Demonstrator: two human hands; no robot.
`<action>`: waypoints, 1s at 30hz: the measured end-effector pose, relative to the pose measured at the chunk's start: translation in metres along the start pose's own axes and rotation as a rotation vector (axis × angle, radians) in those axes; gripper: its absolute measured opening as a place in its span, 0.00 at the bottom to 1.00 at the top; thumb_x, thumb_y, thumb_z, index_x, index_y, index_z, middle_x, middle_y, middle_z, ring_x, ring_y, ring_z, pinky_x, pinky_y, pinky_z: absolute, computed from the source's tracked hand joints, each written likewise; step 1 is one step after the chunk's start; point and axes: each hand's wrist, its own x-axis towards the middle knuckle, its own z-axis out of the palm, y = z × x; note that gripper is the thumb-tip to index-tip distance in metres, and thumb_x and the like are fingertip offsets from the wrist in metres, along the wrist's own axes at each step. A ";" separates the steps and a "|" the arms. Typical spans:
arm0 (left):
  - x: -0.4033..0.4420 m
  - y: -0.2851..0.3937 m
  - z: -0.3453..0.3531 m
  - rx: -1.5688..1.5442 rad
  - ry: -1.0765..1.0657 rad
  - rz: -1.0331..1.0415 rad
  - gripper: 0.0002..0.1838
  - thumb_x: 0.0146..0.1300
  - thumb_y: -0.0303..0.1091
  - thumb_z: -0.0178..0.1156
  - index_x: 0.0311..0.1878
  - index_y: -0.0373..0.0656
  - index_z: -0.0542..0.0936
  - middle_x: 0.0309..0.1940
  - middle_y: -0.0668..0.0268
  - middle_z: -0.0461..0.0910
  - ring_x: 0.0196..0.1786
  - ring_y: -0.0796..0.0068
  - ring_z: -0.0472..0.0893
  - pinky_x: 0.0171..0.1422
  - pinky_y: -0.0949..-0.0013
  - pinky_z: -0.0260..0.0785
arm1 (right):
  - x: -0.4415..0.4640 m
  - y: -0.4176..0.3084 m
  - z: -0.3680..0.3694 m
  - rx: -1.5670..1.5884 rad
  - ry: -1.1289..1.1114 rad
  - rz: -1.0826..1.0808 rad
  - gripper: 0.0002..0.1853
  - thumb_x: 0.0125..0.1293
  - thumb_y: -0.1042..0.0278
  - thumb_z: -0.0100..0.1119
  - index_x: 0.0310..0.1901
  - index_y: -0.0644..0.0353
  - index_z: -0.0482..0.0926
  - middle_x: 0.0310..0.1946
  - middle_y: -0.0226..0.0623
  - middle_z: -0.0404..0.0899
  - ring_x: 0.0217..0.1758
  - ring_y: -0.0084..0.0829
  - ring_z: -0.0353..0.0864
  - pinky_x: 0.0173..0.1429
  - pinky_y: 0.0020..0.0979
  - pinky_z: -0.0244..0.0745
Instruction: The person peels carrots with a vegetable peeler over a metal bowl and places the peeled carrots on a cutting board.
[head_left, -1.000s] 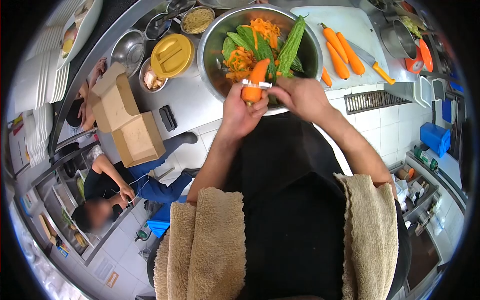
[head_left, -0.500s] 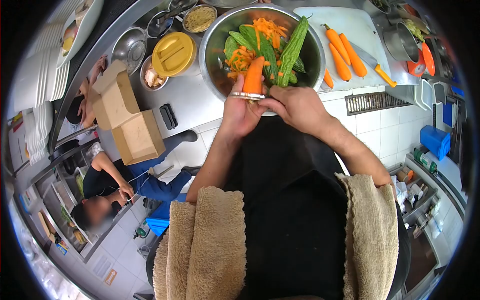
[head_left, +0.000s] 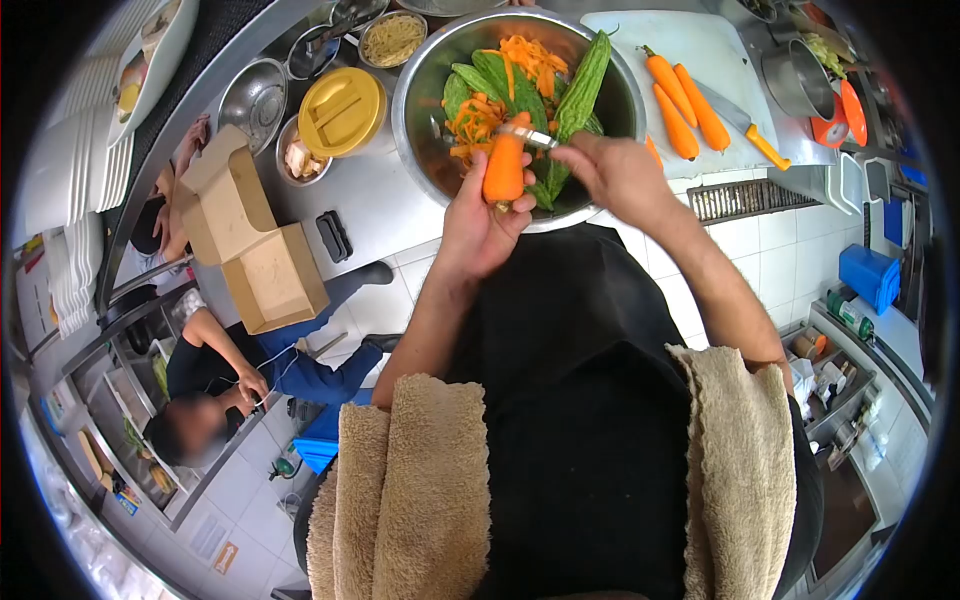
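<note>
My left hand (head_left: 484, 215) grips a carrot (head_left: 504, 172) by its thick end, over the near edge of a steel bowl (head_left: 418, 160). My right hand (head_left: 622, 178) is closed on the handle of a metal peeler (head_left: 536, 138), whose head lies at the carrot's upper part. Inside the bowl are orange peelings (head_left: 478, 122) and several bumpy green gourds (head_left: 585, 88). To the right, several whole carrots (head_left: 675, 130) and a yellow-handled knife (head_left: 765, 146) rest on a white cutting board (head_left: 625, 38).
Left of the bowl stand a yellow-lidded container (head_left: 342, 110), small metal bowls (head_left: 254, 105), an open cardboard box (head_left: 275, 275) and a black object (head_left: 334, 236). A metal pot (head_left: 798, 82) stands beyond the board. Another person (head_left: 225, 360) is at the lower left.
The peeler has moved from the carrot's lower end up to its upper part, away from my body. My right hand has shifted up and slightly right with it.
</note>
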 end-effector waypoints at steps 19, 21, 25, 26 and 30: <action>0.001 0.006 0.005 0.027 -0.004 -0.063 0.33 0.88 0.62 0.41 0.65 0.38 0.76 0.39 0.62 0.77 0.28 0.79 0.70 0.25 0.74 0.62 | 0.009 0.010 0.002 -0.036 0.046 0.005 0.21 0.81 0.45 0.59 0.42 0.57 0.83 0.32 0.49 0.86 0.37 0.58 0.87 0.39 0.55 0.79; 0.001 0.005 0.009 0.025 0.092 -0.043 0.33 0.87 0.62 0.42 0.62 0.38 0.78 0.35 0.62 0.78 0.27 0.75 0.73 0.27 0.72 0.64 | -0.005 -0.016 0.002 0.076 0.007 -0.090 0.20 0.81 0.46 0.60 0.43 0.57 0.83 0.33 0.49 0.87 0.38 0.57 0.87 0.40 0.54 0.80; 0.004 0.003 0.019 -0.002 0.217 0.048 0.31 0.86 0.61 0.44 0.58 0.39 0.80 0.30 0.63 0.78 0.27 0.72 0.75 0.28 0.69 0.63 | -0.018 -0.036 0.006 0.088 -0.078 -0.173 0.21 0.80 0.44 0.60 0.45 0.57 0.83 0.34 0.46 0.89 0.39 0.54 0.89 0.43 0.51 0.83; 0.005 0.003 0.012 -0.015 0.155 0.009 0.31 0.86 0.61 0.43 0.57 0.39 0.80 0.29 0.63 0.77 0.27 0.72 0.74 0.28 0.69 0.62 | -0.019 -0.035 0.008 0.072 -0.088 -0.184 0.21 0.80 0.44 0.60 0.45 0.57 0.83 0.34 0.46 0.89 0.39 0.54 0.89 0.43 0.50 0.83; 0.007 0.001 -0.012 -0.058 -0.077 -0.073 0.31 0.87 0.61 0.42 0.56 0.39 0.79 0.26 0.63 0.74 0.25 0.73 0.70 0.27 0.70 0.59 | -0.003 -0.003 0.023 -0.005 0.054 -0.159 0.23 0.80 0.41 0.59 0.42 0.56 0.84 0.32 0.44 0.88 0.38 0.53 0.89 0.40 0.50 0.82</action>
